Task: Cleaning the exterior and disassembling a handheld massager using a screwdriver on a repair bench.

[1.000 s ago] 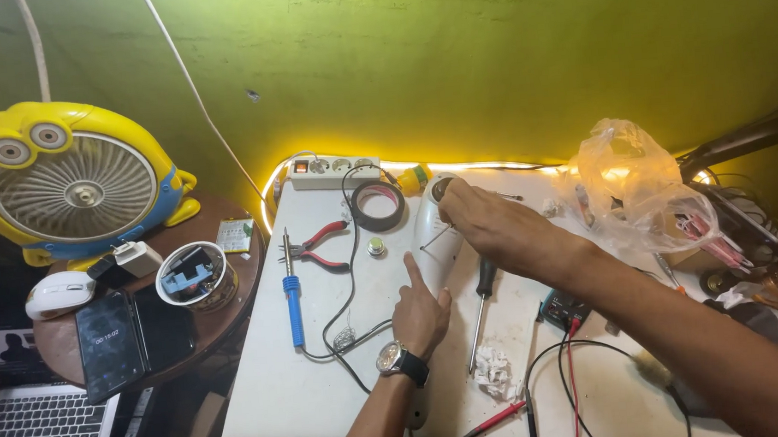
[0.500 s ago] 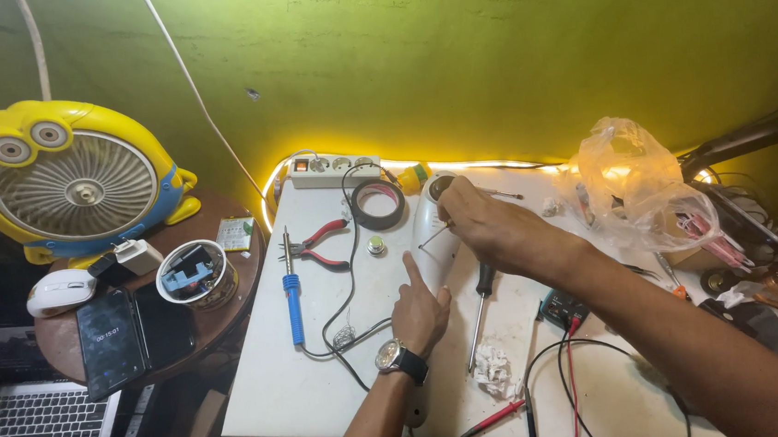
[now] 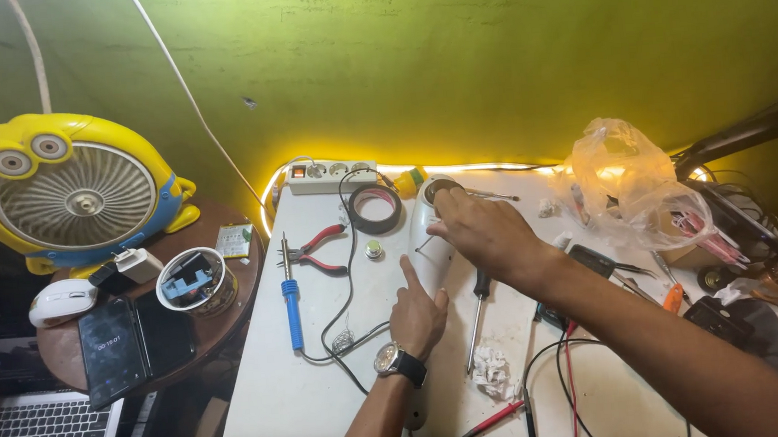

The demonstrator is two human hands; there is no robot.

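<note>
Left hand (image 3: 418, 313) presses down on the near end of the white plastic housing (image 3: 430, 243), which lies mid-desk (image 3: 274, 403); index finger stretched straight along it, other fingers (image 3: 409, 277) curled loosely, nothing pinched. Right hand (image 3: 482, 230) lies palm-down over the housing's far end, fingers bent onto its round opening, tips partly hidden. A black-handled screwdriver (image 3: 477, 313) lies just beside, a blue soldering iron (image 3: 291, 296) well left.

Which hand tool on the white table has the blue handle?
The soldering iron, lying left of the black cable. The pliers have red grips; the screwdriver by the hands has a black handle.
</note>
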